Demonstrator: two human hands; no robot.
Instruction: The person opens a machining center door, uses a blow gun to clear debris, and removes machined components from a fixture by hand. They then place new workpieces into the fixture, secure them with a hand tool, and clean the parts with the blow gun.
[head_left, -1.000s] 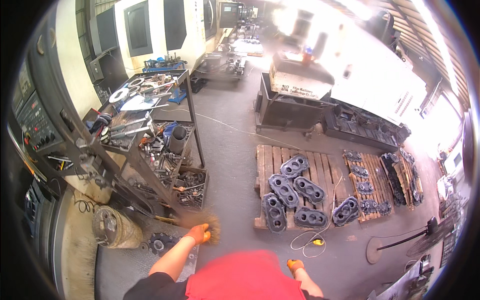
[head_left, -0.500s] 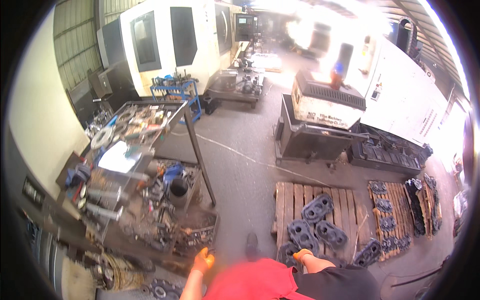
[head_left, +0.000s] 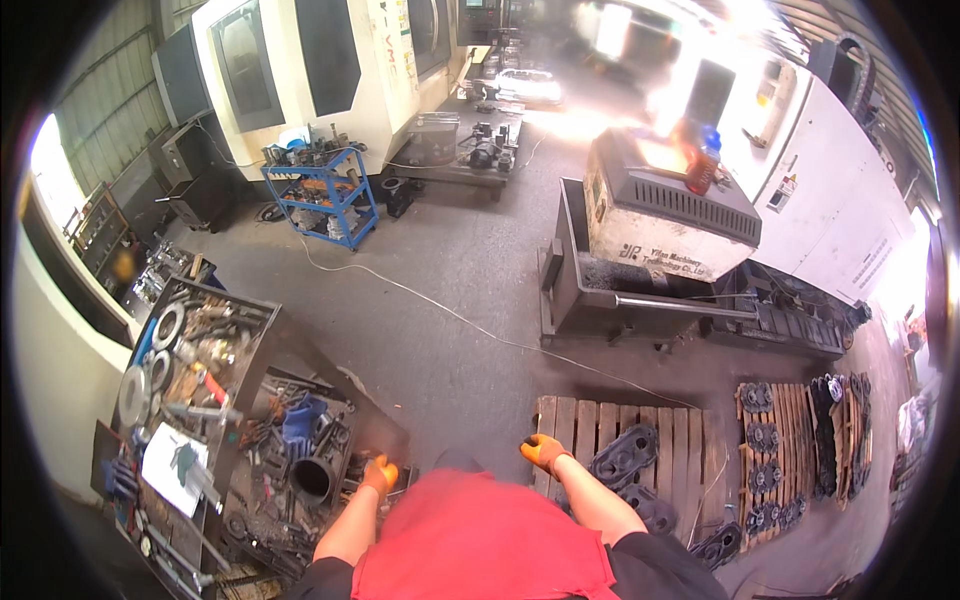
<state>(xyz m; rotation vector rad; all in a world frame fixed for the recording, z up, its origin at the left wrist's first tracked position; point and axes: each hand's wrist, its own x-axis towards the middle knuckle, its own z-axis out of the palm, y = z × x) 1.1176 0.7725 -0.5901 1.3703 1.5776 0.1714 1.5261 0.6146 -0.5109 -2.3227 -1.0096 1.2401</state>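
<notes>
My left hand (head_left: 379, 473), in an orange glove, is held low beside the cluttered steel workbench (head_left: 345, 385). Its fingers are curled, and nothing shows in them. My right hand (head_left: 542, 452), gloved alike, is closed like a loose fist over the left edge of a wooden pallet (head_left: 588, 418), with no object visible in it. Just right of that hand, dark metal castings (head_left: 625, 452) with round holes lie on the pallet. Nearest my left hand are metal parts and a dark open cylinder (head_left: 312, 480) on the bench's lower level. My red apron covers the lower middle.
A blue cart (head_left: 318, 195) loaded with parts stands ahead left, before a white machine (head_left: 395, 90). At right is a dark metal bin (head_left: 640, 315) under a white housing (head_left: 680, 210) bearing a bottle (head_left: 704, 165). A second pallet (head_left: 790, 440) holds several castings. A thin cable (head_left: 430, 305) crosses the floor.
The view has shifted forward and turned; the bench and pallet sit lower in the picture. My right hand has moved forward and left, away from the castings. My left hand stays beside the bench.
</notes>
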